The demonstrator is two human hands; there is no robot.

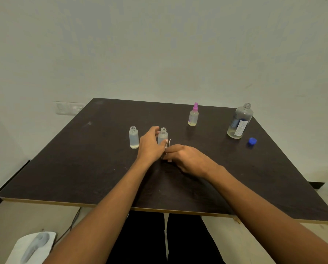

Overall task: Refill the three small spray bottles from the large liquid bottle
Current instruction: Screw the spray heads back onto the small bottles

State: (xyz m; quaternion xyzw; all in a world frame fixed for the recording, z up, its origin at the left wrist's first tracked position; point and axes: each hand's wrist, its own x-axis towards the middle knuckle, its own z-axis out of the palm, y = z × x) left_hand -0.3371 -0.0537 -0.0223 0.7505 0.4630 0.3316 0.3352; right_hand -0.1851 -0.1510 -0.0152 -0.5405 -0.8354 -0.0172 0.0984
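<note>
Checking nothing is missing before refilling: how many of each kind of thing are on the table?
Small spray bottles: 3, two uncapped, one with a pink sprayer
Large liquid bottle: 1
Blue cap: 1
Total: 5

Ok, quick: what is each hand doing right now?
Left hand: closed around the uncapped small bottle.
Right hand: fingers pinched on a spray-pump top; grip partly hidden.

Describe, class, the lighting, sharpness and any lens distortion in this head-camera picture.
Head view: dim, flat light with soft, faint shadows under the large bottle and the pink-topped spray bottle; no strong glare; wide-angle bending curves the table edges; the whole frame looks soft, and the left hand and right hand hide details between them.
</note>
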